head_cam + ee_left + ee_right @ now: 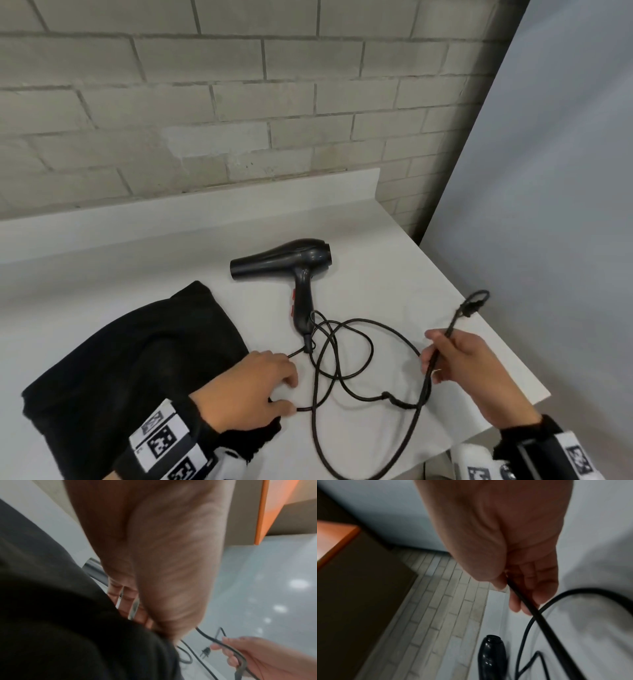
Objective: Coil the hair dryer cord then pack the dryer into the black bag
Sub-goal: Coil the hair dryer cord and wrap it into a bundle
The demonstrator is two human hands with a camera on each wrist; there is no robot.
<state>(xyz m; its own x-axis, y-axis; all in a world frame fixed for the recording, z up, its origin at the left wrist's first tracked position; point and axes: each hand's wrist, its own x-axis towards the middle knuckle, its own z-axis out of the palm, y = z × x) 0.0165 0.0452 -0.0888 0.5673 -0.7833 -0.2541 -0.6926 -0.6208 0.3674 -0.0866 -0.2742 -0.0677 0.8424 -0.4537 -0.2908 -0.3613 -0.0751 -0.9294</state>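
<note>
Where white counter (394, 246) meets grey brick wall (205, 102), pale partition (548, 171) right

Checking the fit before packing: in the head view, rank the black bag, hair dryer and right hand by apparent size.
1. black bag
2. hair dryer and right hand: similar, and the hand's nearness makes ranking them unsure.

Even soft light, wrist cams blurry
</note>
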